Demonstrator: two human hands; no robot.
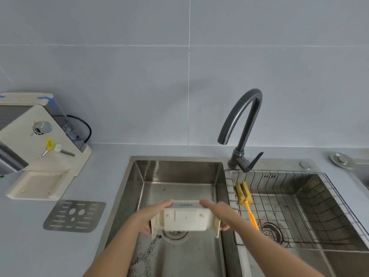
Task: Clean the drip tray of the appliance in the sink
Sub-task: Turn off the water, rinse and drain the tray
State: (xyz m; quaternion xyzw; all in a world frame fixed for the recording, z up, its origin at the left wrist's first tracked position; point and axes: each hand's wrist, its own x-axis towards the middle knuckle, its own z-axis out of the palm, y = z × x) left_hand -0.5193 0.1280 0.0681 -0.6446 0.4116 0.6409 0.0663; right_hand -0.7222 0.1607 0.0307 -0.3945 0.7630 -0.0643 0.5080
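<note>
I hold the cream plastic drip tray (185, 219) over the left basin of the steel sink (179, 172), turned so its underside faces me. My left hand (153, 214) grips its left end and my right hand (217, 213) grips its right end. The tray hangs just above the drain (175, 233). Dark grounds (146, 254) lie scattered on the basin floor below it. The tray's metal grate (74, 216) lies flat on the counter to the left of the sink.
The cream appliance (40, 140) stands at the back left of the counter, its tray slot empty. A dark faucet (242, 132) rises between the basins. A yellow sponge brush with an orange handle (246, 202) leans in the wire rack (299, 206) over the right basin.
</note>
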